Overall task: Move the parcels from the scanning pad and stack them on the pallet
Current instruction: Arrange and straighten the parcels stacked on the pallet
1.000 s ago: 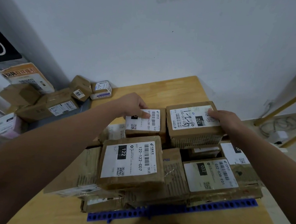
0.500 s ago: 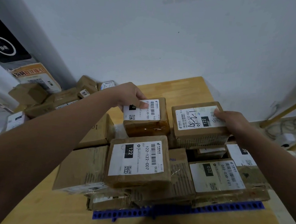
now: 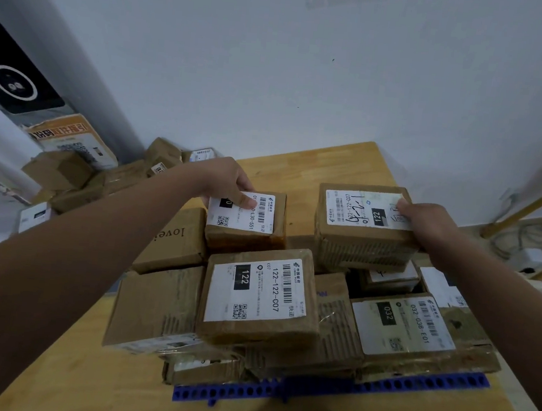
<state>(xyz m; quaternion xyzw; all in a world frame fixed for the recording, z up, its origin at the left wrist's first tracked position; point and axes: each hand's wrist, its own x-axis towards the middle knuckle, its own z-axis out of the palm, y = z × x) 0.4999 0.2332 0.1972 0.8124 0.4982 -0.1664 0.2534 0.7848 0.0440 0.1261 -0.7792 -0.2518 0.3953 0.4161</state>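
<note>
A blue perforated pallet (image 3: 378, 386) lies on the wooden table (image 3: 333, 165) and carries a stack of brown cardboard parcels. My left hand (image 3: 229, 181) grips a small parcel with a white label (image 3: 248, 223) at the back left of the stack, thumb on the label. My right hand (image 3: 427, 220) holds the right end of a larger parcel marked 122 (image 3: 360, 227) at the back right of the stack. In front lie a parcel labelled 122-122-C07 (image 3: 261, 297) and one labelled 032 (image 3: 410, 328).
More parcels (image 3: 76, 180) are piled at the far left beside a dark device with a ring mark (image 3: 13, 84). A white wall stands behind the table. At the right are a yellow frame (image 3: 527, 207) and cables on the floor (image 3: 524, 239).
My left hand has lifted the small labelled parcel a little up and away from the stack. My right hand stays on the larger 122 parcel. The view has shifted slightly.
</note>
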